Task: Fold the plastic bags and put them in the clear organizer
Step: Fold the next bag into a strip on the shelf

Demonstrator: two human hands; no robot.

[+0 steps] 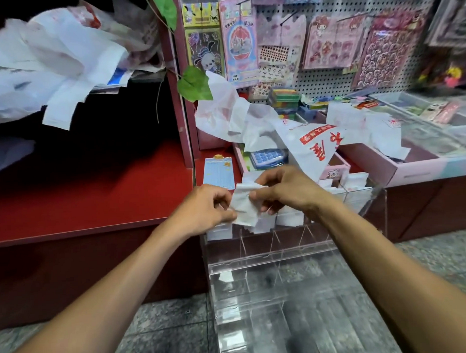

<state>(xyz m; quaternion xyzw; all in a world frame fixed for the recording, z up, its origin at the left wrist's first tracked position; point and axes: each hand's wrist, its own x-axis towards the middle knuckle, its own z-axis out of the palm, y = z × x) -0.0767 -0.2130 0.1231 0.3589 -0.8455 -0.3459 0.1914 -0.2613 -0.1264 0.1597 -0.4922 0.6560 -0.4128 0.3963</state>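
Note:
A small folded white plastic bag (245, 206) is held between both hands, just above the clear organizer (282, 254). My left hand (209, 207) pinches its left edge and my right hand (282, 190) pinches its upper right edge. The organizer stands on the floor in front of me, with slanted dividers and several folded white bags (289, 218) stacked in its upper compartments. Unfolded white bags with red print (312, 142) lie draped over the pink display trays behind. Another heap of white bags (51, 64) fills the shelf at upper left.
A red counter (95, 197) runs along the left, with a dark recess above it. A pegboard (327, 41) with hanging sticker packs fills the back wall. Pink trays (400, 168) and a blue calculator (269, 158) sit behind the organizer. Grey stone floor lies below.

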